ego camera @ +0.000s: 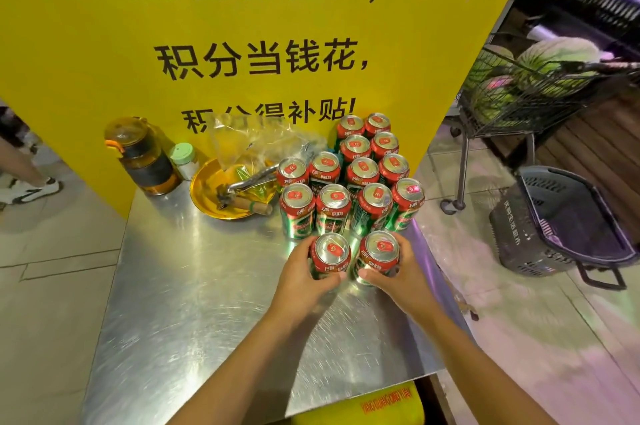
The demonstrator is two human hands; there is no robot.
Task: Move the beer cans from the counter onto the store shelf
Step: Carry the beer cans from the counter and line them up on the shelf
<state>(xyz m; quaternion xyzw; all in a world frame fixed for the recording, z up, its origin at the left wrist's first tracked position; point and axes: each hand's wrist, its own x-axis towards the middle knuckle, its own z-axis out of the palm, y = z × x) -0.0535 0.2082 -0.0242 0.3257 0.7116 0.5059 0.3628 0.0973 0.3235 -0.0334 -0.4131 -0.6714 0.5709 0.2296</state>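
Several green and red beer cans (360, 168) stand in rows on the shiny metal counter (194, 303), against a yellow sign. My left hand (300, 280) wraps around one can (330, 253) at the front of the group. My right hand (398, 274) grips a second can (379, 251) right beside it. Both held cans are upright and stand at or just above the counter surface. No store shelf is in view.
A yellow dish (225, 196) with tongs, a plastic bag (256, 140), a dark bottle (145, 157) and a small jar (183, 159) sit left of the cans. A shopping cart (512, 102) with melons and a grey basket (561, 220) stand on the floor to the right.
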